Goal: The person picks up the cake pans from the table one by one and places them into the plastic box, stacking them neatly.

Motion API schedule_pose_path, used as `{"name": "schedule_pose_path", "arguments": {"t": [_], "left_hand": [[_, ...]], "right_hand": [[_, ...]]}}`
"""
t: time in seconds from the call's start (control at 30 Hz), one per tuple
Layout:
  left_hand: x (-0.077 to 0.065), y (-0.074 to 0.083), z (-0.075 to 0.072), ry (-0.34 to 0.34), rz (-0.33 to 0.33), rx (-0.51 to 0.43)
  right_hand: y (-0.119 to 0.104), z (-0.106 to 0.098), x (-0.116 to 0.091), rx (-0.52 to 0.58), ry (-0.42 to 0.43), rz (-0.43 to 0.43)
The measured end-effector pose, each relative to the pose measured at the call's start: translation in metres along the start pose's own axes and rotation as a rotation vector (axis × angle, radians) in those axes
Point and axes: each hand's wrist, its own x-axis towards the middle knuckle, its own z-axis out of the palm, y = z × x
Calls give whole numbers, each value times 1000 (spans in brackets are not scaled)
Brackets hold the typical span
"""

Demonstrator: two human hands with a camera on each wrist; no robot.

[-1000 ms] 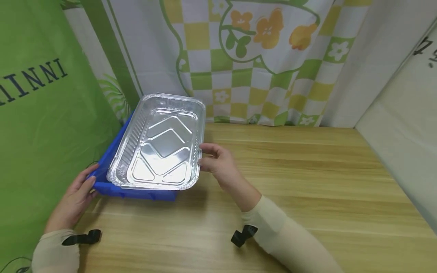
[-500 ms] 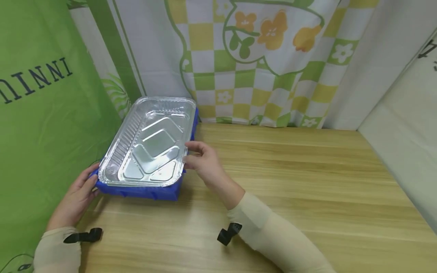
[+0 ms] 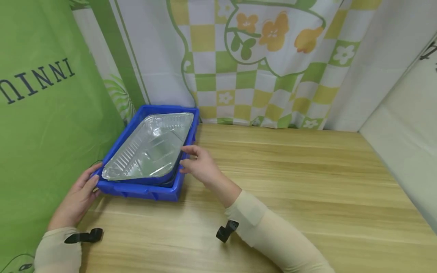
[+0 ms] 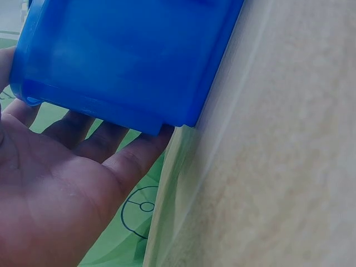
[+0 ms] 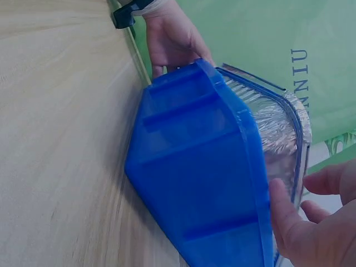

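Note:
A shallow rectangular aluminium foil tray [image 3: 155, 148] lies tilted inside a blue plastic bin [image 3: 140, 191], below the bin's rim at the back. Its right and front outer sides show. My right hand [image 3: 201, 163] pinches the tray's right rim between thumb and fingers, beside the bin's right wall. In the right wrist view, the foil tray [image 5: 278, 128] stands out past the bin's edge between the fingers and thumb. My left hand [image 3: 80, 195] grips the bin's near left corner, thumb on top. In the left wrist view, its fingers [image 4: 133, 158] lie under the corner.
The bin stands on a wood-grain table [image 3: 290, 189], close to a green cloth [image 3: 44, 125] at left. A checked, flowered curtain [image 3: 239, 76] hangs behind. At right is a pale cloth wall [image 3: 409, 106]. Both wrists wear black camera mounts [image 3: 227, 231].
The foil tray has moved left and down, from above the bin to inside it, tilting on the way. My right hand has moved left with it. The left hand stays at the bin's corner.

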Motion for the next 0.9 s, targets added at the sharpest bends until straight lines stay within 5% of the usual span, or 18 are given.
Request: {"name": "schedule_pose_path", "arguments": {"t": [0.47,0.53,0.73,0.9], "left_hand": [[2,1,-3,35,-33,32],[3,5,-3,78,-63,166],[12,25,10,248,-83,840],[26,38,54,320,131,960]], "right_hand": [[10,-12,-3,31,0,35],[9,-16,-4,50,2,35],[-1,-32,-4,82,50,8],[-14,-51,-7,99,59,-5]]}}
